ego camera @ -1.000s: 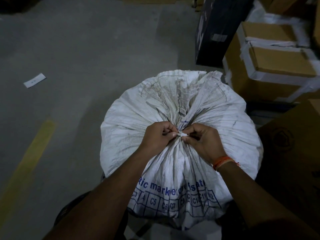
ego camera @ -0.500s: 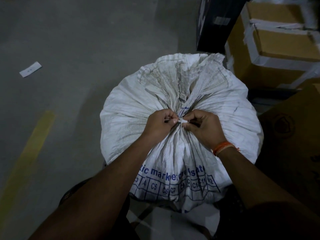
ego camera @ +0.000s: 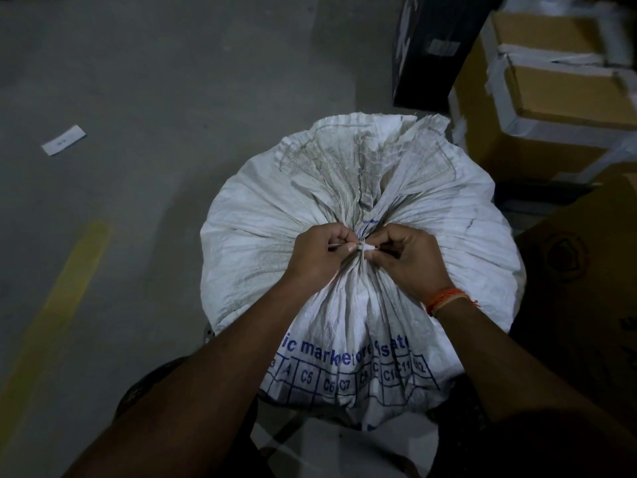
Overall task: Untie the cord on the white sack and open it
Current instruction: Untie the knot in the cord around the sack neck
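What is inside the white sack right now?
Nothing inside shows. The white sack bulges full, but its neck is gathered shut under the cord, which the left hand and right hand are pinching. Contents are covered.

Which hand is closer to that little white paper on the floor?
Left. The left hand sits on the white woven sack, nearer the small white paper slip; the right hand lies farther away.

Dim light falls on a grey concrete floor [ego camera: 172, 81] with a yellow painted stripe [ego camera: 58, 301] and a paper slip [ego camera: 63, 140]. Taped cardboard boxes [ego camera: 551, 98] stand beside a black box [ego camera: 434, 50].
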Motion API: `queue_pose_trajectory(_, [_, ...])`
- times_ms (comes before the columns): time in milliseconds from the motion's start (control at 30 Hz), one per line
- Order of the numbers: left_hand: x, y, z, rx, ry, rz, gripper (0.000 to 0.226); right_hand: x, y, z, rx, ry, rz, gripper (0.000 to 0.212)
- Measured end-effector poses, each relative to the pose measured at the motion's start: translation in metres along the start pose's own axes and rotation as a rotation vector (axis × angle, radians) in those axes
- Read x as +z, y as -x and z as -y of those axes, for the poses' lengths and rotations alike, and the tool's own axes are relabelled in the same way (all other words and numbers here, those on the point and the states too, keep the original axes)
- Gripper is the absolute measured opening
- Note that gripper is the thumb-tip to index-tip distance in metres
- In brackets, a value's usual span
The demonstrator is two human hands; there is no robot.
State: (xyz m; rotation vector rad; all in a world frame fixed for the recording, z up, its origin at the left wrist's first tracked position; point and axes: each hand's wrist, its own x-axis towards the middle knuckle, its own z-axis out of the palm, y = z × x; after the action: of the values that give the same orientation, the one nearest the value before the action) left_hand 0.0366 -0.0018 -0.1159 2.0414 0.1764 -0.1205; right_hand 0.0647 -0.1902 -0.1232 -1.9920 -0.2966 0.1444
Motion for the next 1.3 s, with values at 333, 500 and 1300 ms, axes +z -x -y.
queue_pose_trajectory(333, [0.007,0.002,-0.001,0.019,-0.055,-0.043,0.011,0.003,0.001,0.0,0.0,0.025,0.006,0.016])
queue_pose_trajectory(500, [0.012,0.005,-0.001,0.016,-0.043,-0.082,0.012,0.003,0.003,0.001,-0.014,0.039,0.005,0.015])
queue_pose_trajectory(1300, [-0.004,-0.004,-0.001,0.037,-0.015,0.035,0.01,0.002,0.0,0.002,0.01,-0.054,0.008,0.017])
